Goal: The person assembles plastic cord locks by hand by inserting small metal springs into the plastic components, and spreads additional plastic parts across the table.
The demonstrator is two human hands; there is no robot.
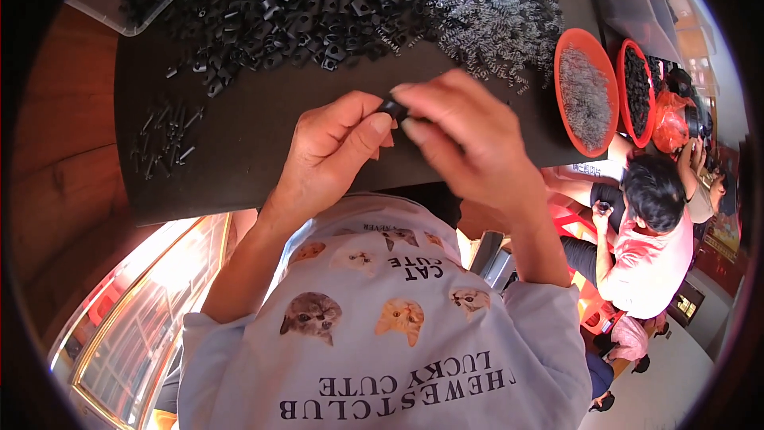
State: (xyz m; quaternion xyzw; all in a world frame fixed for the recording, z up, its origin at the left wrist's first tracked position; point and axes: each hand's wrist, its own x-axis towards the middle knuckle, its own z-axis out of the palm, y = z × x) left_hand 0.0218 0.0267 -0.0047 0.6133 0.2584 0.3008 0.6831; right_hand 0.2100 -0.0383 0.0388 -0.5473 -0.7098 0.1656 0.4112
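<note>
Over the near part of the dark table [263,151], my left hand [330,143] pinches a small black plastic part [391,108] between thumb and forefinger. My right hand [469,139] is at the part's other side, its thumb and fingertips bent around it and slightly blurred. Whether the right fingers hold a second small piece cannot be made out. Beyond my hands spreads a big heap of similar black plastic parts [318,12]. A pile of small metal springs [497,12] adjoins it on the right. Left of my left hand lie several loose metal pins [165,134].
An orange bowl of springs [562,95] stands at the table's right edge, beside a red bowl of black parts [623,115]. A clear plastic tray [119,20] sits at the far left. People, one in a pink shirt [649,263], sit to the right.
</note>
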